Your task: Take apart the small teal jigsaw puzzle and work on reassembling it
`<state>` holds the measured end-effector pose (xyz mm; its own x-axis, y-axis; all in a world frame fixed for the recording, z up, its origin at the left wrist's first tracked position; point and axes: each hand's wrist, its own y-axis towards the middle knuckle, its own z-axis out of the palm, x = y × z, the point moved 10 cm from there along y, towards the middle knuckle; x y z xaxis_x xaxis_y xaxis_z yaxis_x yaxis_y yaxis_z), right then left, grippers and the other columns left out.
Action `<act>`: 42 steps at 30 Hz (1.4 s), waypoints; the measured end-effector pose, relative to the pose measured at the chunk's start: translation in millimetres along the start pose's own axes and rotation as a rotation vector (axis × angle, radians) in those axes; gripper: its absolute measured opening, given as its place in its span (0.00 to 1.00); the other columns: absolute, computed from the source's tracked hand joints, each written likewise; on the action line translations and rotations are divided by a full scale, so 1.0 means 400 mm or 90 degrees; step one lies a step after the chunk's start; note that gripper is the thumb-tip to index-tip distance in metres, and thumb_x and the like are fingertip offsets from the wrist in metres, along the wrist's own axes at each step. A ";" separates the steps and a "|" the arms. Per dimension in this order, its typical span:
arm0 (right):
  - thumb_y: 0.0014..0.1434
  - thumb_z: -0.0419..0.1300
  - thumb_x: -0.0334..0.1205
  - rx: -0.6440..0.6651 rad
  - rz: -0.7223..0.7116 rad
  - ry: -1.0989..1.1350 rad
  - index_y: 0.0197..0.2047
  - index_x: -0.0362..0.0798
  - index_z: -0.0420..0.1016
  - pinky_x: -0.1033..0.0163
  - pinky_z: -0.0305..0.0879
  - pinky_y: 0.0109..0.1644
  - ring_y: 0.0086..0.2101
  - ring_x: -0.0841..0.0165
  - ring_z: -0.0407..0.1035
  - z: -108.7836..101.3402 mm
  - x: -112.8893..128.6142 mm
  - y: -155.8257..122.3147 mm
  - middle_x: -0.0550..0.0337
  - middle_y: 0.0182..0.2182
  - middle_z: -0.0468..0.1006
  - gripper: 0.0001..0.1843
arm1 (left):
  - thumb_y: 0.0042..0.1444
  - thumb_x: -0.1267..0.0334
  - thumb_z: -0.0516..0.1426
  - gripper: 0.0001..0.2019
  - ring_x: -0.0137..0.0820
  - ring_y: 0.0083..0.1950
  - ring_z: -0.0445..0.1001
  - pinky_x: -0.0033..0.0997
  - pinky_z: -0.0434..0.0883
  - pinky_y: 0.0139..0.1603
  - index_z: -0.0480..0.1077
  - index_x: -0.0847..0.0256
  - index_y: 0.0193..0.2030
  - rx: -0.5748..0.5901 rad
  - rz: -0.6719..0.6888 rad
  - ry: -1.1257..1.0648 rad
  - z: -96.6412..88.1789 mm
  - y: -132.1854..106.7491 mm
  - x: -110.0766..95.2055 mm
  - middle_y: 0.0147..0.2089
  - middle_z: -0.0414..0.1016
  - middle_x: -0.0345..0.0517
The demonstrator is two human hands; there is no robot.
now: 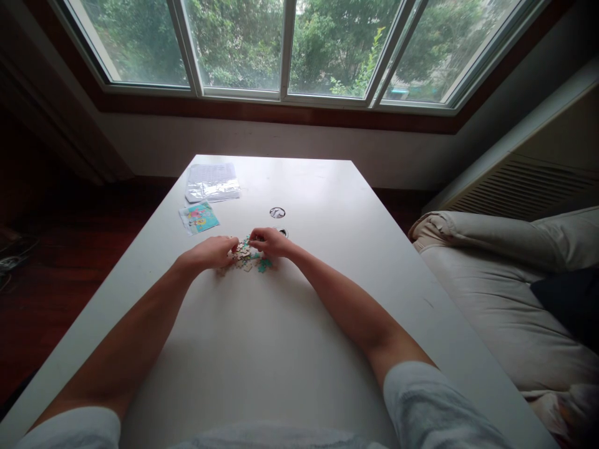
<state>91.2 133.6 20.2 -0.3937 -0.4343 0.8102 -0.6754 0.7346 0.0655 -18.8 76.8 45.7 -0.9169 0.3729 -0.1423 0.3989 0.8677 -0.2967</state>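
A small heap of jigsaw pieces (248,258), some teal and some tan, lies near the middle of the white table (290,349). My left hand (211,252) rests on the left side of the heap, fingers curled onto the pieces. My right hand (270,241) sits at the heap's right side with fingertips pinched together on a piece. What exactly each hand holds is too small to make out.
A colourful picture card (199,217) and a clear plastic bag with paper (212,182) lie at the table's far left. A round cable hole (277,212) is behind the heap. A cushioned seat (505,293) stands to the right, windows ahead.
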 end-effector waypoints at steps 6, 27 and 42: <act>0.60 0.61 0.53 -0.045 -0.007 -0.064 0.33 0.45 0.75 0.67 0.52 0.34 0.28 0.73 0.60 -0.016 0.004 0.004 0.67 0.24 0.70 0.18 | 0.55 0.61 0.56 0.09 0.38 0.40 0.76 0.30 0.67 0.37 0.70 0.57 0.43 0.008 -0.025 -0.017 -0.003 0.001 0.005 0.41 0.79 0.47; 0.61 0.63 0.42 -0.053 -0.043 -0.098 0.37 0.46 0.79 0.68 0.53 0.35 0.29 0.74 0.64 -0.020 0.028 -0.010 0.65 0.28 0.76 0.08 | 0.63 0.49 0.52 0.17 0.38 0.33 0.73 0.33 0.58 0.33 0.74 0.55 0.31 -0.088 -0.007 -0.020 -0.050 0.004 0.005 0.30 0.76 0.47; 0.61 0.62 0.36 0.083 -0.127 -0.316 0.39 0.47 0.80 0.67 0.54 0.37 0.35 0.69 0.68 0.001 0.101 -0.040 0.57 0.36 0.78 0.05 | 0.63 0.60 0.49 0.11 0.37 0.38 0.75 0.31 0.62 0.36 0.72 0.56 0.36 -0.085 0.000 0.021 -0.036 0.011 0.012 0.36 0.78 0.46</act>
<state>85.8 104.1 51.6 -0.4748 -0.7757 0.4159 -0.8267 0.5551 0.0916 -21.8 87.1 57.4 -0.9179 0.3813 -0.1098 0.3952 0.9030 -0.1685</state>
